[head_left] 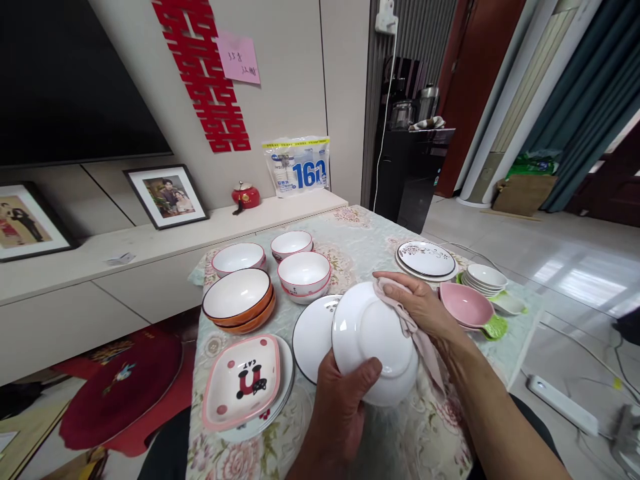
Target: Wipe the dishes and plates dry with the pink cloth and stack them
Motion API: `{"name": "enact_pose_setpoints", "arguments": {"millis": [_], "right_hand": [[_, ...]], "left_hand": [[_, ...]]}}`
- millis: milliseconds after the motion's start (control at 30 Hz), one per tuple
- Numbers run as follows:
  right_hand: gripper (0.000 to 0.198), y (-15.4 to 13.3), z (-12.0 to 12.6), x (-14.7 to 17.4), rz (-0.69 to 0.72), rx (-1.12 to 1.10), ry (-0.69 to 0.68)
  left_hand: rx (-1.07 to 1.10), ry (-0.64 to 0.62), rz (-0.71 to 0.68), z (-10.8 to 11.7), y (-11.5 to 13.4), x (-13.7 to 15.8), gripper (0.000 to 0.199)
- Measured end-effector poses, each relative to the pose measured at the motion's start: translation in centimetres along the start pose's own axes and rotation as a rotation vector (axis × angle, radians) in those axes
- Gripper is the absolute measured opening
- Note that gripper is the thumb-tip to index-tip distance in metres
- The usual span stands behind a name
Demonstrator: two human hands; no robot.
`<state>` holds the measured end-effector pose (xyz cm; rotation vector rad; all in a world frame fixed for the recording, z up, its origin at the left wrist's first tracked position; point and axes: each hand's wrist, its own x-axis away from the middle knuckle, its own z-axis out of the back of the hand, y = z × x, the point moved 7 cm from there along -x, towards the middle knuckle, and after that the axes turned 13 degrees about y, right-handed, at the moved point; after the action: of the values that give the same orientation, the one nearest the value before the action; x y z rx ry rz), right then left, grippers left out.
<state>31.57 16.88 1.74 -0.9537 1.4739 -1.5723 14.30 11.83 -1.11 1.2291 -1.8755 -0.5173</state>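
In the head view, my left fingers (369,373) angle up from below, gripping the white plate (373,325) above them, thumb on its underside. My right fingers (399,280), reaching in from the right, hold a pink cloth (427,357) against the rim beside them.

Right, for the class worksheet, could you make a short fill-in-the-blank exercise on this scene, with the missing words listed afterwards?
1. The left hand grips a white plate while the right hand holds a pale pink ______ against it.
2. The square dish bears the printed English word ______.
3. Just beyond that dish, the nested bowls are coloured ______ on the outside.
4. The big blue number on the plastic package reads ______.

Missing words: cloth; CAT; orange; 160.
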Motion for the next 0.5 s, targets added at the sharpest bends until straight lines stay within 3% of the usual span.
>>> {"name": "enact_pose_setpoints", "arguments": {"millis": [133,267,367,500], "right_hand": [[0.057,1.1,-0.7,-0.3,-0.08,-0.163,0.141],[0.054,1.1,-1.3,-0.3,-0.025,-0.114,0.156],[0.047,-0.1,-0.9,-0.1,0.165,0.061,0.155],[0.041,-2.6,-1.5,1.4,0.572,0.414,0.117]], "left_hand": [[0.089,0.044,-0.074,0.0,0.5,-0.1,0.072],[0.136,0.082,-0.09,0.2,0.5,-0.2,0.068],[0.1,0.063,-0.061,0.1,0.3,-0.2,0.064],[0.041,-0.014,-0.023,-0.2,-0.4,0.0,0.055]]}}
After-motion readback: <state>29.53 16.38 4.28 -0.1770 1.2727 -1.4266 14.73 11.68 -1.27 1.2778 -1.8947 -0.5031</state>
